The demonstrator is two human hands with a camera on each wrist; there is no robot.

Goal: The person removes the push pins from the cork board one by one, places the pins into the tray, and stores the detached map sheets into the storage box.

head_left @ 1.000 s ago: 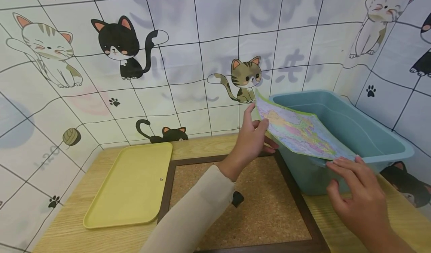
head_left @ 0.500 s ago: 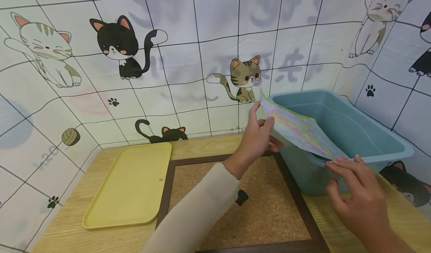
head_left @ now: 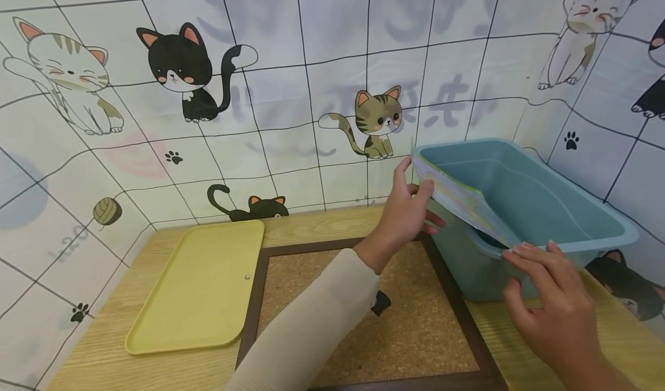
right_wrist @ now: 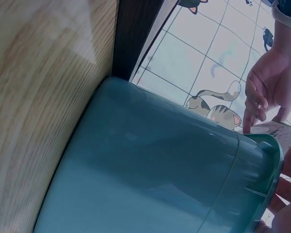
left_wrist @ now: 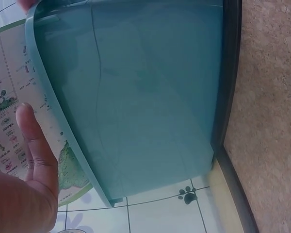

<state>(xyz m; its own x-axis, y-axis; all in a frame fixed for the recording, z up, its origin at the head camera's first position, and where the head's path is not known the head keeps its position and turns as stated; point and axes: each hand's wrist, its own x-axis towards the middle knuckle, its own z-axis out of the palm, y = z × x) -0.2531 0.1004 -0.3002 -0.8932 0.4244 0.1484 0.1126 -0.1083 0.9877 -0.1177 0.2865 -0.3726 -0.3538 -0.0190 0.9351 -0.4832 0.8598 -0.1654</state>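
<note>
A thin map sheet (head_left: 464, 197), coloured on its upper face, slants over the near left rim of a blue-green plastic tub (head_left: 550, 206). Its far left end is pinched by my left hand (head_left: 402, 209), thumb in front and index finger behind. Small printed pictures cover the sheet's other face, seen in the left wrist view on the map (left_wrist: 9, 63). My right hand (head_left: 556, 301) rests its fingertips on the tub's near rim, by the map's near corner, thumb held apart. In the right wrist view, the right fingers (right_wrist: 287, 191) lie along the rim.
A brown-framed cork board (head_left: 431, 333) lies on the wooden table left of the tub. Beyond it is a yellow tray (head_left: 202, 287). A small black piece (head_left: 381, 303) shows beside the left sleeve. Cat-print cloth (head_left: 291, 90) hangs behind.
My left hand has moved right toward the tub, tilting the map so its coloured face shows as a narrower strip. The right hand has stayed in place on the rim.
</note>
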